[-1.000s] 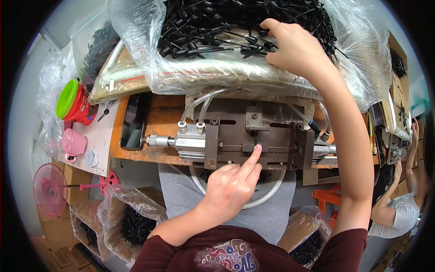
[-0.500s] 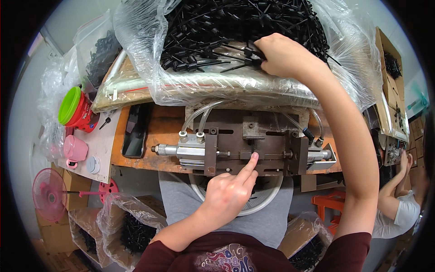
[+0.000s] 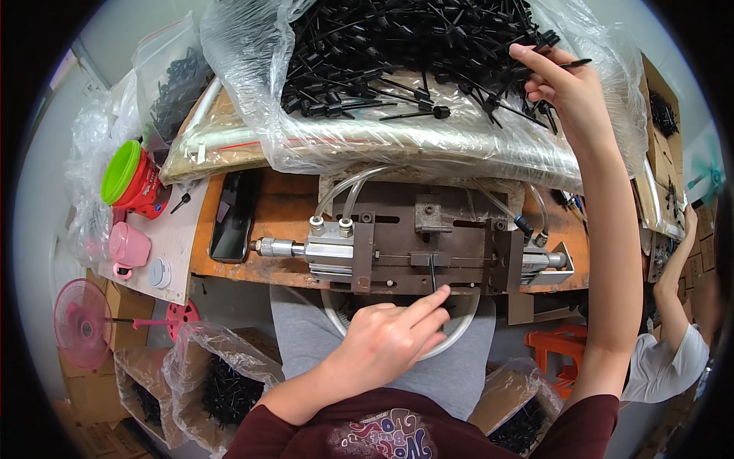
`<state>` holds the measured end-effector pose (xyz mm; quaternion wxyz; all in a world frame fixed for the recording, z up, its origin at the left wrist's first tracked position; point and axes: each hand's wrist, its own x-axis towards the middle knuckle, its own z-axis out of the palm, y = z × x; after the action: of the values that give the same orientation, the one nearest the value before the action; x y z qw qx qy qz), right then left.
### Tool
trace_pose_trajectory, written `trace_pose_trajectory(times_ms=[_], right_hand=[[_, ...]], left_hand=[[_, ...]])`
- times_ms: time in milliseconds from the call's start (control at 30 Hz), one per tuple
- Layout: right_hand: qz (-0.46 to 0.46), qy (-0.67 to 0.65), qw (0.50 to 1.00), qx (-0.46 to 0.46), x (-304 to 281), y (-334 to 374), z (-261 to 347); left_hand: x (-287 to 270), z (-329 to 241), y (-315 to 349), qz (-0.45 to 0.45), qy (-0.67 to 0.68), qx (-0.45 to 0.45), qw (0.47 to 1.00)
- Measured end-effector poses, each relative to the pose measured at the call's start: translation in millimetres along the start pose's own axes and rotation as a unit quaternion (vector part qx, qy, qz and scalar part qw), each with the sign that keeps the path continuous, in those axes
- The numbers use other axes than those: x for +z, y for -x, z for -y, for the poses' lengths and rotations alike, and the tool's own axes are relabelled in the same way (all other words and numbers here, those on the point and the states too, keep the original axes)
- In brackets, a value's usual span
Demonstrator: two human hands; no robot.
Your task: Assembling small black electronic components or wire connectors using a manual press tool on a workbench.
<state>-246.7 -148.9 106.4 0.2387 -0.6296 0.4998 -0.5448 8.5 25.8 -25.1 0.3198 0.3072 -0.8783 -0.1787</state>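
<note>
My right hand is raised at the right end of the big heap of black plastic parts. Thumb and fingers are pinched on a black stemmed part, whose thin end sticks out to the right. Below, my left hand reaches over my lap with the index finger stretched out and the others loosely bent. Its fingertip is beside a thin black stem that slants down from the small block at the middle of the dark metal fixture. Nothing shows inside the left hand.
Silver air cylinders with clear hoses flank the fixture. A white-rimmed basket sits under it at my lap. A phone, red bucket and pink cup stand at left. A co-worker's arm shows at far right.
My right hand has moved from the middle of the heap to its right end with a black part. My left fingertip has drawn down from the block, where a stem now slants down.
</note>
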Motion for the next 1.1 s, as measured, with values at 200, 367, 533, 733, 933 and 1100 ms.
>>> trace_pose_trajectory(times_ms=[200,367,533,733,933,1100], right_hand=[[0.001,-0.177,0.983,0.055,6,44,14],[0.040,-0.322,0.926,0.193,31,134,25],[0.044,-0.389,0.879,0.273,38,181,6],[-0.081,-0.372,0.899,0.215,22,190,-7],[-0.128,-0.313,0.921,0.193,26,208,-4],[-0.119,-0.287,0.934,0.177,23,220,-2]], left_hand=[[-16,-6,-15,-0.130,0.176,-0.061,0.974],[-23,-4,-18,-0.168,0.503,-0.195,0.825],[-24,0,-3,-0.098,0.524,-0.186,0.826],[-24,0,11,-0.109,0.299,-0.093,0.944],[17,4,9,-0.131,0.060,-0.059,0.988],[28,9,6,-0.084,-0.110,-0.021,0.990]])
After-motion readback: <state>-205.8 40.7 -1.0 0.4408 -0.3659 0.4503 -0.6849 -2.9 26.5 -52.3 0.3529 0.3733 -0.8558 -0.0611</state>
